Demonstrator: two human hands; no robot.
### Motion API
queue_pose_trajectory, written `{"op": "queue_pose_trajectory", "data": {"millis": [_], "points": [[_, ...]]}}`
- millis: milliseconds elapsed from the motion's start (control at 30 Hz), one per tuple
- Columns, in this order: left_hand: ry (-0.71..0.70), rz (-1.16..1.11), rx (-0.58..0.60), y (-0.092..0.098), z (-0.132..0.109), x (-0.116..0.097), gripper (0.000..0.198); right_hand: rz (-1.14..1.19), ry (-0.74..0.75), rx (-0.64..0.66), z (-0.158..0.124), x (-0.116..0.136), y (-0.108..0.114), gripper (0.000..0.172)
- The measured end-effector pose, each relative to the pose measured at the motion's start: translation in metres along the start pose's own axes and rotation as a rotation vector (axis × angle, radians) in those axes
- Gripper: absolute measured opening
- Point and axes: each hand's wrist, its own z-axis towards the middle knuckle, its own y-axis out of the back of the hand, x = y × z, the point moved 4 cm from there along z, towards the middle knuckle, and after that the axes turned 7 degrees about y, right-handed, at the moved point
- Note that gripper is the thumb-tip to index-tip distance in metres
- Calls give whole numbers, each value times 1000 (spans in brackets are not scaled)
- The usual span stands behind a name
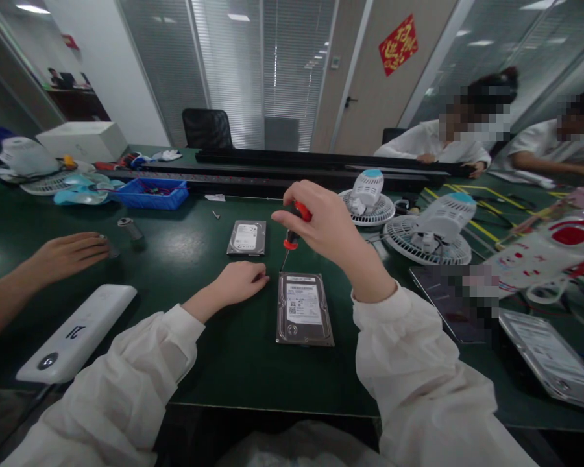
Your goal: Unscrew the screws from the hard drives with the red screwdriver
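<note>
Here's my right hand (326, 224) poised above the work, fingers wrapped round the red-and-black screwdriver (290, 244), its shaft slanting down below my thumb to the far left corner of the hard drive (305, 310), which lies label up on the tabletop (214, 376), below those fingers and a little nearer me. Whether the tip sits in a screw head or only meets the casing, I can't tell. That's the danger spot: the shaft leans, so if I push off-line the tip could ride out, chew up a screw head or scrape the casing. And look at my left hand (233, 285), down just left of that corner, fingers partly curled; I can't tell whether they close on anything. They aren't on the casing, so I see nothing bracing it, and a hard twist might swing the whole drive round. They're also near the tip, so a slip leftward could jab me. Just beyond those left fingers lies a second drive (246, 238), close enough to take a knock if the tip skids forward. A tiny metal piece (216, 215) rests farther out past it; anything that small coming loose could, I reckon, roll away from my fingers.
</note>
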Motion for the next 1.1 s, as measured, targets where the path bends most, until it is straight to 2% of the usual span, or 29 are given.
{"op": "queue_pose_trajectory", "data": {"millis": [133, 233, 367, 467, 600, 733, 833, 933, 1000, 1100], "points": [[-1, -3, 0, -1, 1, 1, 27, 162, 1, 54, -2, 1, 0, 24], [2, -2, 0, -2, 1, 1, 27, 260, 35, 96, -3, 2, 1, 37], [7, 8, -1, 0, 1, 0, 27, 113, 9, 125, -2, 4, 5, 33], [7, 9, 2, 1, 0, -1, 27, -12, -78, 132, -3, 4, 6, 42], [6, 5, 6, 2, 0, -2, 27, 92, -75, 120, -5, 3, 5, 32], [3, 1, 7, 2, 0, -2, 26, 217, -32, 134, -4, 2, 4, 31], [-1, -4, 3, 2, 0, -2, 26, 122, -54, 144, -3, 3, 4, 27], [-7, -10, 4, 1, 0, -1, 27, -10, -99, 139, -3, 2, 4, 39], [-8, -10, 4, 1, 0, 0, 27, -14, -115, 134, -3, 1, 3, 39], [-5, -6, 3, 0, 0, 0, 27, 65, -99, 111, -5, -1, 4, 30]]}}
